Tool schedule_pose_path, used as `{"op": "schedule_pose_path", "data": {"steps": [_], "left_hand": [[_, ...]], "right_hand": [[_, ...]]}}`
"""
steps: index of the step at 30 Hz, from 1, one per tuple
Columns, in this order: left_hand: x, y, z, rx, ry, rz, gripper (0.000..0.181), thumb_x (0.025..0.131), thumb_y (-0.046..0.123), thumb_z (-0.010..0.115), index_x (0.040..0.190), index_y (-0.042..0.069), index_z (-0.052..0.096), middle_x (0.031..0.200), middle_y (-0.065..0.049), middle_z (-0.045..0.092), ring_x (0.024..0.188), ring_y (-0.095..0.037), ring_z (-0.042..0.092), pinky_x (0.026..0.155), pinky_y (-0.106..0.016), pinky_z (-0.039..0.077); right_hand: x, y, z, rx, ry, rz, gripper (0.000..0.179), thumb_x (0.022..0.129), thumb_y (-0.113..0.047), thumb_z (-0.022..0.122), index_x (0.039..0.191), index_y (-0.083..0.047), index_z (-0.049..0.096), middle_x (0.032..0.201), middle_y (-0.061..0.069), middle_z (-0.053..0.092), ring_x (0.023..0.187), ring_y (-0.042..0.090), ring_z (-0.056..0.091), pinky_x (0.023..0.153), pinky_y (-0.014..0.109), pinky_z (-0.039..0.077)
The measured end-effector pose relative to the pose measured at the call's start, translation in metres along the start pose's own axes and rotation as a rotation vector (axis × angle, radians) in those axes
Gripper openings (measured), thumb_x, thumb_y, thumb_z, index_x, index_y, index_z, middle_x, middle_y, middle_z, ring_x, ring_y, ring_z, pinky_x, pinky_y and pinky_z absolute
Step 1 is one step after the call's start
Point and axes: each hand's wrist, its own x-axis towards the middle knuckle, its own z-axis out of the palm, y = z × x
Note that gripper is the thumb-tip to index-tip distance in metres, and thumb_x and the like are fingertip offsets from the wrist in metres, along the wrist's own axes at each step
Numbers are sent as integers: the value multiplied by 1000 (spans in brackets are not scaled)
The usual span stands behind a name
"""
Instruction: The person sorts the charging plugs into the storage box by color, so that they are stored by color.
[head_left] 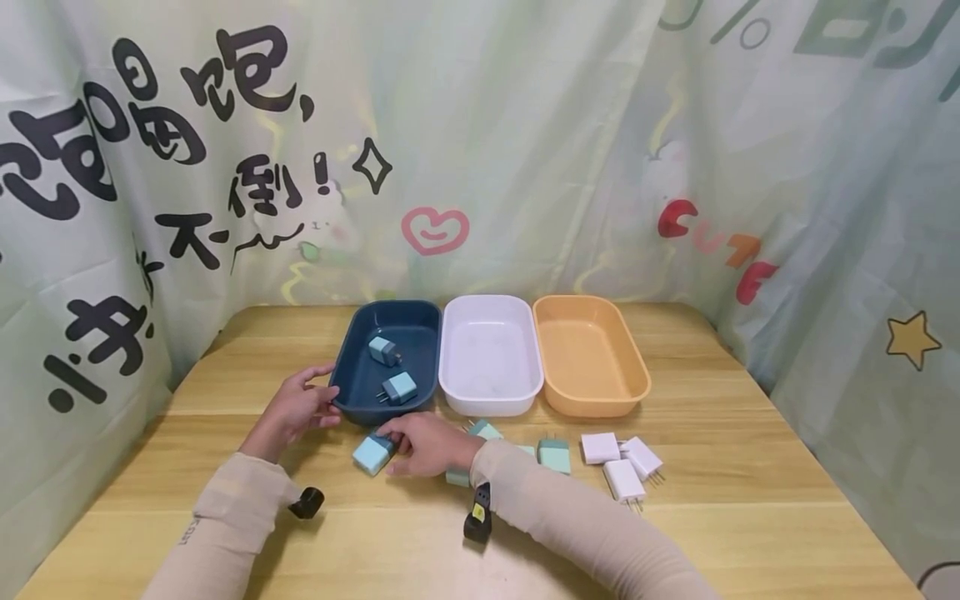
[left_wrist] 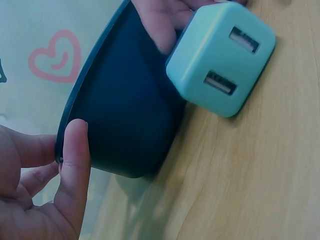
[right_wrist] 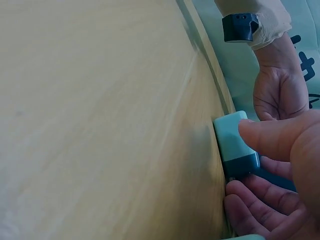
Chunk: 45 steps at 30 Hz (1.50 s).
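Note:
My left hand (head_left: 296, 408) pinches the rim of the dark blue tray (head_left: 418, 354) at its near left corner; the left wrist view shows thumb and finger on either side of the rim (left_wrist: 62, 112). In the tray lie two light-blue USB wall chargers, one farther back (head_left: 383, 350) and one nearer (head_left: 399, 387). Just in front of the tray, my right hand (head_left: 431, 446) grips another light-blue USB charger (head_left: 372, 454). Its two ports face the left wrist camera. The right wrist view has the thumb on the charger's side (right_wrist: 232, 137), with fingers around its darker prong end.
A white tray (head_left: 491, 358) and an orange tray (head_left: 588, 358) stand right of the blue one. Several green chargers (head_left: 555, 457) lie near my right forearm, some partly hidden by it. Farther right are three white chargers (head_left: 624, 481). A printed curtain (head_left: 525, 150) hangs behind the table.

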Motion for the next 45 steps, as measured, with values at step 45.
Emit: {"op": "schedule_pose_path", "data": {"steps": [45], "left_hand": [[0,1,0,3,-4,-9,56,101,5,46,154,8,25,103,-21,48,71,-19,59,67,-33,59]], "right_hand": [[2,-5,-3,178,-52,9,42,73,-16,87,106,-12,62,94,-8,64,81,0,61,74,13,49]]}}
